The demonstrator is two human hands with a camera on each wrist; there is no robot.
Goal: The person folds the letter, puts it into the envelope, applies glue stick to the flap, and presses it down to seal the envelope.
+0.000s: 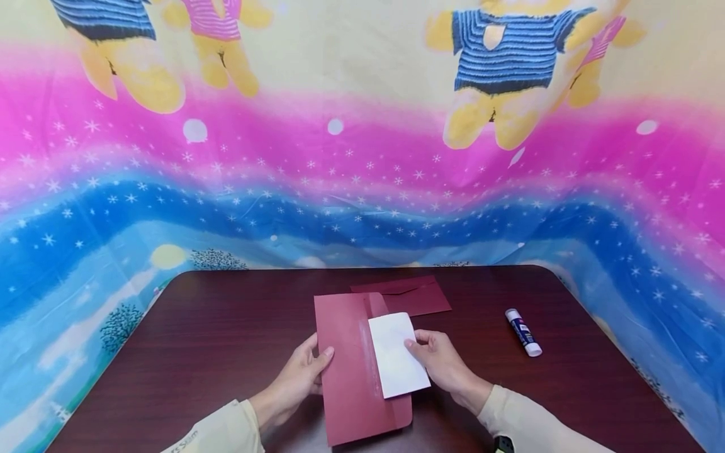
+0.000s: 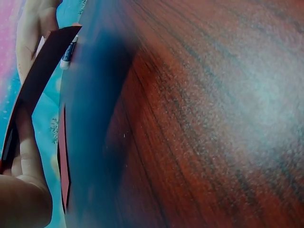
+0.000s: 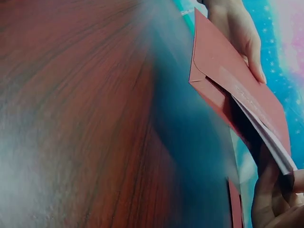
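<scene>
A dark red paper envelope [image 1: 342, 377] is held up above the table, its open side facing right. My left hand [image 1: 297, 377] grips its left edge, thumb on the front face and fingers behind. At the opening, my right hand [image 1: 447, 365] pinches a folded white paper [image 1: 399, 358], thumb on top. In the right wrist view the paper [image 3: 266, 135] lies at the envelope's mouth, partly between its layers; how deep it goes is hidden. The left wrist view shows the envelope [image 2: 40, 71] edge-on above the left fingers.
Behind the held envelope, a second dark red envelope [image 1: 421, 299] lies flat on the brown wooden table [image 1: 226, 327]. A glue stick [image 1: 523, 333] with a white cap lies to the right. A colourful printed cloth [image 1: 351, 157] hangs around the table's far side.
</scene>
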